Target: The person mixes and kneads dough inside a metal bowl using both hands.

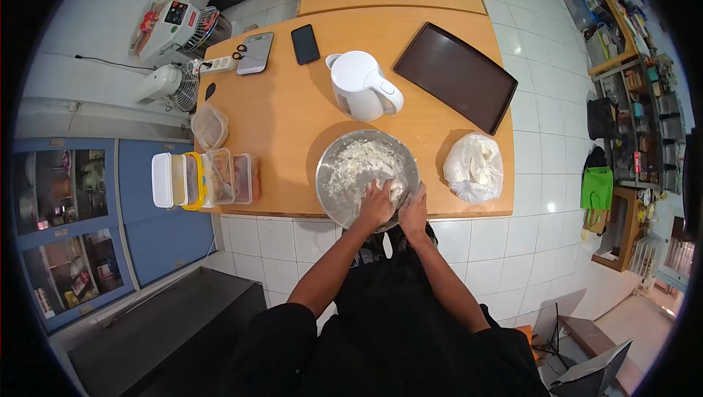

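Note:
A large steel bowl (331,203) stands at the front edge of the wooden table, with crumbly whitish dough (361,166) spread inside it. My left hand (377,203) reaches into the bowl, its fingers in the dough toward the right side; the fingertips are partly buried, so what they grip is hard to make out. My right hand (414,214) holds the bowl's rim at the lower right, thumb and fingers around the edge.
Behind the bowl is a white kettle (355,75). A plastic bag of white stuff (474,168) and a dark tray (458,75) are on the right. Plastic containers (172,179), a phone (305,44) and a scale (255,53) are on the left.

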Action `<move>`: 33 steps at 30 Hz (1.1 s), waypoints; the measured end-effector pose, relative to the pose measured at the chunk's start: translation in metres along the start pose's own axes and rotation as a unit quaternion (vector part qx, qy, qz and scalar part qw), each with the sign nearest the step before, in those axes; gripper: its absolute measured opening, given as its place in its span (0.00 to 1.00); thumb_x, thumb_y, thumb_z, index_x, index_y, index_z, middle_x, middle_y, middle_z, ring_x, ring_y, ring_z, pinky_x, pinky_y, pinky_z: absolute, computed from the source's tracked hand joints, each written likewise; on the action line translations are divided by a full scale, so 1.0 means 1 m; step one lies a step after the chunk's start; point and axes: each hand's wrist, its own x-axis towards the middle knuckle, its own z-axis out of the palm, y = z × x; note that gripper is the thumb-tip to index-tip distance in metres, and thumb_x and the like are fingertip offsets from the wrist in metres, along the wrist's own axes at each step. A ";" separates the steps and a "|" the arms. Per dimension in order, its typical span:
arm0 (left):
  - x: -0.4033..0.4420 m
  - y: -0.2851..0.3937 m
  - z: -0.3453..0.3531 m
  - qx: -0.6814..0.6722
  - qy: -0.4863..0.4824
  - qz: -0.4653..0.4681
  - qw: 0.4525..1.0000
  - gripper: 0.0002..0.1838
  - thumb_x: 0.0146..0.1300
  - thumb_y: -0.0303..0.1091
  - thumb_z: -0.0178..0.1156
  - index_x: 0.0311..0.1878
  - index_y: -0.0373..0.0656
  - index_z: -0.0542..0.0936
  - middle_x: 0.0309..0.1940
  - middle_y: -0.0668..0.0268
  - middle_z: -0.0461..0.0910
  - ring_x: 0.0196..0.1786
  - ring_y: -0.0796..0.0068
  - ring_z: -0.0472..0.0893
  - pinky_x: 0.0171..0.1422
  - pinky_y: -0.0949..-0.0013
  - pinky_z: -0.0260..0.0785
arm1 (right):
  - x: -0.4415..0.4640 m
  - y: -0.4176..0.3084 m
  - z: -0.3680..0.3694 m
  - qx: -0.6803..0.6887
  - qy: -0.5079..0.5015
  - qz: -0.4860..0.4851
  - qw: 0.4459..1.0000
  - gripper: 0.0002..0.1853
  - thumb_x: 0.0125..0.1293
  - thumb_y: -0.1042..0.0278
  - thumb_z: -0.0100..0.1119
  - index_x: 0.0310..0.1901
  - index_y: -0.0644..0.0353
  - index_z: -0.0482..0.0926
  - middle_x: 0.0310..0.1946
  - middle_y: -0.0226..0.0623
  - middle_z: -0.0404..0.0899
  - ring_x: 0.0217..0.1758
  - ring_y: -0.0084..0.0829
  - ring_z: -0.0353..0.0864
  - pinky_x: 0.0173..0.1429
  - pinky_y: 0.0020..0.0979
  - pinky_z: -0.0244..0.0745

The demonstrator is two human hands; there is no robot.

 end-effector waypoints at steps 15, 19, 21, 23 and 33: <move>0.105 -0.062 0.018 0.198 0.189 0.141 0.952 0.19 0.56 0.31 0.53 0.53 0.47 0.72 0.43 0.58 0.81 0.38 0.59 0.83 0.57 0.47 0.66 | -0.001 0.004 -0.001 0.019 -0.053 0.019 0.998 0.32 0.61 0.79 0.48 0.65 0.67 0.47 0.56 0.69 0.62 0.59 0.66 0.65 0.61 0.52 0.65; 0.101 -0.070 0.009 0.093 0.225 0.136 0.960 0.27 0.54 0.29 0.56 0.60 0.47 0.69 0.52 0.51 0.76 0.57 0.53 0.74 0.65 0.46 0.59 | -0.006 -0.004 -0.004 0.010 -0.043 0.031 0.999 0.31 0.61 0.80 0.48 0.65 0.68 0.48 0.56 0.69 0.62 0.58 0.66 0.66 0.61 0.52 0.65; 0.089 -0.074 -0.004 -0.060 0.227 0.146 0.961 0.31 0.53 0.28 0.58 0.64 0.48 0.67 0.56 0.48 0.73 0.64 0.47 0.67 0.69 0.46 0.55 | -0.006 -0.004 -0.005 -0.001 -0.020 0.023 1.000 0.33 0.59 0.80 0.49 0.65 0.69 0.48 0.55 0.67 0.62 0.56 0.67 0.67 0.59 0.53 0.67; 0.062 -0.053 -0.033 -0.092 0.212 0.180 0.956 0.38 0.52 0.27 0.59 0.70 0.50 0.63 0.62 0.47 0.68 0.67 0.40 0.61 0.72 0.46 0.50 | -0.007 0.000 0.001 -0.007 0.003 0.008 1.000 0.36 0.56 0.81 0.51 0.66 0.69 0.47 0.52 0.65 0.62 0.51 0.67 0.70 0.54 0.54 0.71; 0.030 -0.078 0.028 0.142 0.210 0.175 0.951 0.34 0.59 0.34 0.51 0.72 0.55 0.61 0.55 0.56 0.74 0.53 0.55 0.77 0.67 0.44 0.59 | -0.010 -0.016 0.001 0.003 -0.036 0.036 0.999 0.33 0.60 0.80 0.48 0.65 0.71 0.47 0.58 0.68 0.60 0.60 0.66 0.64 0.62 0.52 0.64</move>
